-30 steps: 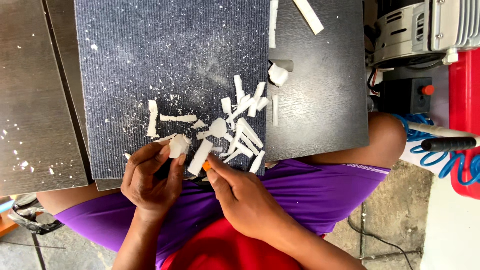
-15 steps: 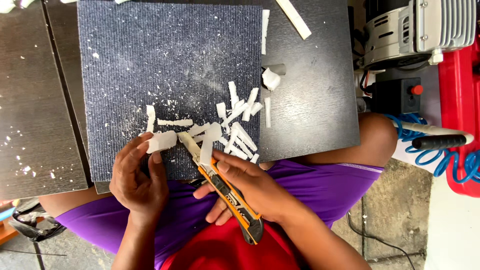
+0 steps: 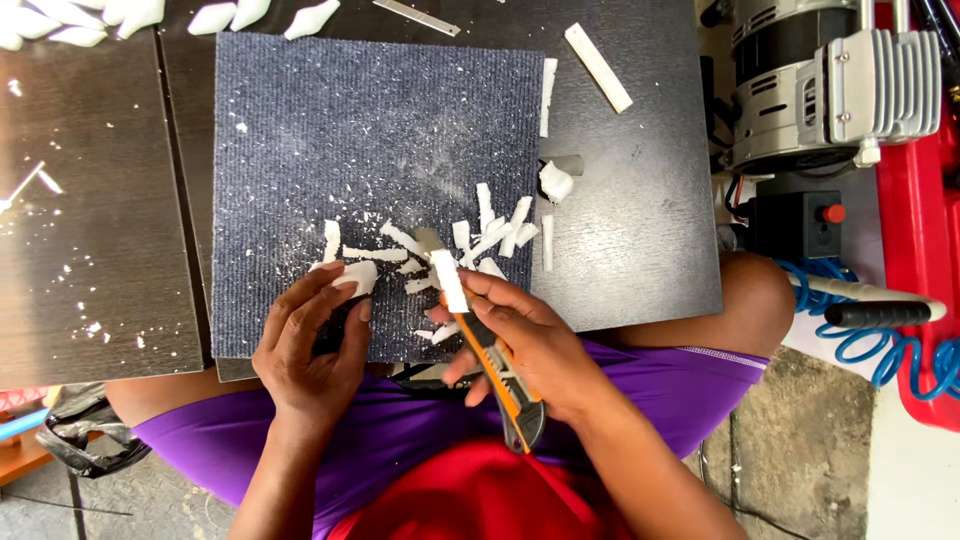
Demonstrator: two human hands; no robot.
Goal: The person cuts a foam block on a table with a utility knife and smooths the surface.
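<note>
Two hands are kept apart: the right hand (image 3: 535, 345) is clamped on an orange utility knife (image 3: 497, 368) with a white sliver (image 3: 448, 279) against its blade; a white chunk (image 3: 356, 276) is pinched by the left hand (image 3: 308, 352). White shavings (image 3: 490, 232) are scattered over a ribbed grey mat (image 3: 370, 130) on a dark board (image 3: 640, 200).

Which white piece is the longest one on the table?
The long white strip lying slanted near the dark board's top right corner, off the grey mat; it is longer than the mat's shavings.

I'd call this a workshop: a grey metal air compressor motor (image 3: 835, 85) beside a coiled blue air hose (image 3: 880, 350), bare concrete floor (image 3: 800, 450), and a dusty dark wooden worktable (image 3: 90, 230)
</note>
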